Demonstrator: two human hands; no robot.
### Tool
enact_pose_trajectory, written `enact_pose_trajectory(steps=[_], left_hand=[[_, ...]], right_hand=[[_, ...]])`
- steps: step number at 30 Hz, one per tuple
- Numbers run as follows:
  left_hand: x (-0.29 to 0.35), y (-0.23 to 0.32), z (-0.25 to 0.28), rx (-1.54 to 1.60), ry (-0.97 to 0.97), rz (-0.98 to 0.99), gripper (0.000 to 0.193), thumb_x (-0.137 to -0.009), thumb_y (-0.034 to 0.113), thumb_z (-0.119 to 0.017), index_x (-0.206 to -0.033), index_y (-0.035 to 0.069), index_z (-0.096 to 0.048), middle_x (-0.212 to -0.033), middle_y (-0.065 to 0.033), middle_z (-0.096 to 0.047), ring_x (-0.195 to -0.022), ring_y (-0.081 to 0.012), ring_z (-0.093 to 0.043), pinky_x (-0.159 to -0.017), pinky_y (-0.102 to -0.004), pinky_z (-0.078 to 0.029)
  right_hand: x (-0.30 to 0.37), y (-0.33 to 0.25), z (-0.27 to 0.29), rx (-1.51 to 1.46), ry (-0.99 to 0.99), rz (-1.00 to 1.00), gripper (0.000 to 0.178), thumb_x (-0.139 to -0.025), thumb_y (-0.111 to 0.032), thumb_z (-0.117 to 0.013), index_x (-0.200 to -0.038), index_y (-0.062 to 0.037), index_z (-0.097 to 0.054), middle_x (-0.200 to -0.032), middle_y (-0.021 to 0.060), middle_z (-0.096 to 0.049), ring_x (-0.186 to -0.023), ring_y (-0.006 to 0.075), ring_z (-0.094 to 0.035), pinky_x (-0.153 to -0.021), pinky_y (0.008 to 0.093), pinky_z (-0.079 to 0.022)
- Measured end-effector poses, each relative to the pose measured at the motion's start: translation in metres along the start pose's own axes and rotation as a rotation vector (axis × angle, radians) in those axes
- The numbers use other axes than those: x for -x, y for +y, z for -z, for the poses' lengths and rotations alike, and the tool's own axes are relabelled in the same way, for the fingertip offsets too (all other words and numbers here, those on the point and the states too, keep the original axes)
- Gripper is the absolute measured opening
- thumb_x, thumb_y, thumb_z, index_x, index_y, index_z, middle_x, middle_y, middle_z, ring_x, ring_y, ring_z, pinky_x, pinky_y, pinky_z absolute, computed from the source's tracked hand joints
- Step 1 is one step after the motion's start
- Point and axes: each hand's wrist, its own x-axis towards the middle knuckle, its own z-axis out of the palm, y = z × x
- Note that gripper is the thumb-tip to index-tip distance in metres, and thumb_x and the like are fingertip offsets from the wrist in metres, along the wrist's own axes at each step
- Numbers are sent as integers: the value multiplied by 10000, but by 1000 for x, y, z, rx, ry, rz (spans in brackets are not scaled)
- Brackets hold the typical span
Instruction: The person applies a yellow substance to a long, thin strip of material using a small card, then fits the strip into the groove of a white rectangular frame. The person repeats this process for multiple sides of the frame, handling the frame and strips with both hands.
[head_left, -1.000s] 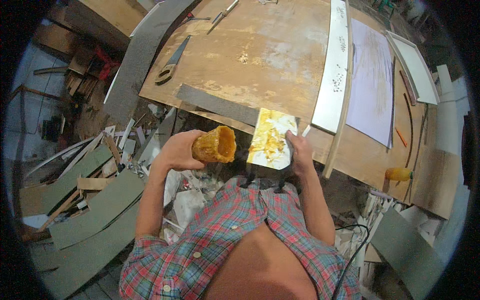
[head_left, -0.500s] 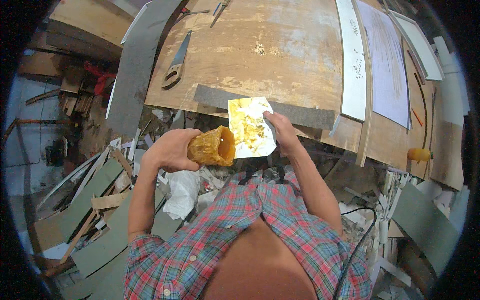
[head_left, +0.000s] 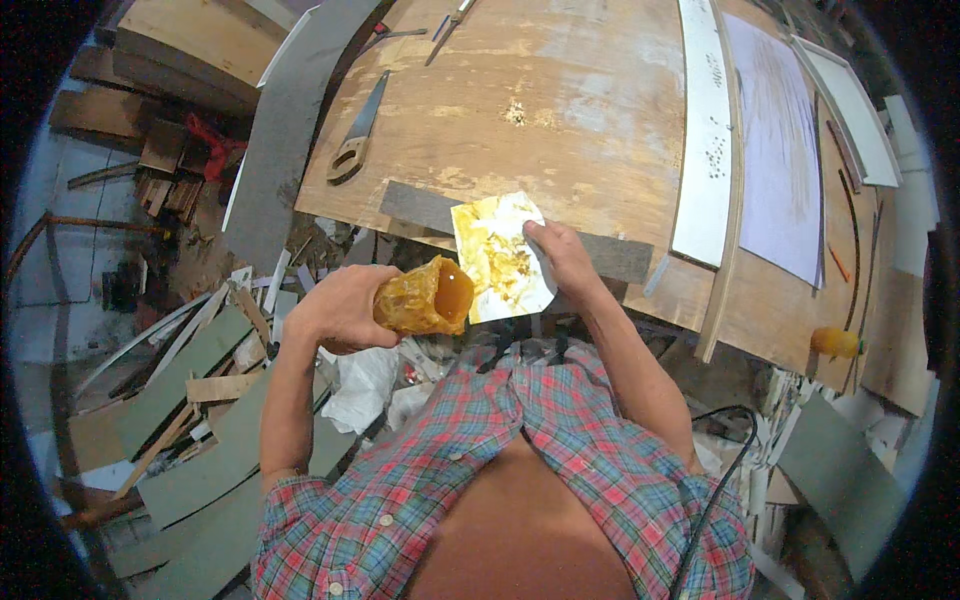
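Note:
My left hand [head_left: 345, 308] is wrapped round a cut-open plastic container [head_left: 424, 299] coated in amber glue. The container lies tilted, its round open mouth toward the right. A white sheet [head_left: 503, 255], smeared with yellow glue, is pinched at its right edge by my right hand [head_left: 565, 262]. The sheet's left side is beside the container's mouth; whether they touch I cannot tell. Beyond the sheet, a narrow grey strip [head_left: 430, 209] lies along the near edge of the wooden worktable [head_left: 560, 130].
A handsaw [head_left: 362, 130] rests at the table's left. White boards [head_left: 703, 130] and a pale lilac sheet [head_left: 775, 150] lie to the right, near a yellow bottle [head_left: 836, 342]. Offcuts [head_left: 205, 430] and a clear plastic bag [head_left: 358, 385] litter the floor. A black cable [head_left: 740, 440] hangs at my right.
The view has shifted slightly, moving the table within it. Both hands keep their holds, with the sheet and the container in nearly the same places.

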Motion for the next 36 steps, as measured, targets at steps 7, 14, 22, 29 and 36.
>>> enact_pose_trajectory(steps=[7,14,22,29,36], left_hand=[[-16,5,-9,146,32,-18,566,-532,336,-769,-974,19,-613,-887,-195,-655,-861,-376,-630,-761,-409,-504],[-42,-58,-18,443,252,-235,569,-529,249,-816,-1004,15,-609,-900,-153,-665,-858,-310,-660,-771,-376,-509],[-63,-120,-6,387,591,-423,609,-582,276,-851,-1081,31,-603,-966,-143,-664,-908,-301,-659,-805,-370,-509],[-75,-183,-25,395,844,-612,658,-584,322,-876,-1110,53,-586,-970,-156,-641,-883,-360,-633,-762,-411,-507],[-88,-190,-21,545,971,-581,652,-577,320,-873,-1096,56,-579,-947,-168,-640,-876,-382,-619,-738,-437,-505]], right_hand=[[3,4,26,-23,12,-10,322,-967,-246,-517,-1108,33,-595,-898,78,-685,-725,124,-654,-647,279,-526],[7,-11,8,-45,49,-23,314,-952,-233,-537,-1051,57,-609,-924,104,-690,-762,145,-662,-690,287,-531],[-30,13,-42,-6,143,40,303,-959,-237,-531,-1032,42,-623,-948,85,-681,-780,133,-646,-707,271,-513],[-39,-67,-127,-42,232,47,299,-958,-236,-531,-1011,40,-634,-903,63,-684,-769,119,-646,-689,269,-517],[-52,-124,-174,781,216,239,276,-975,-265,-543,-949,-1,-619,-777,-32,-583,-660,34,-471,-563,225,-395]])
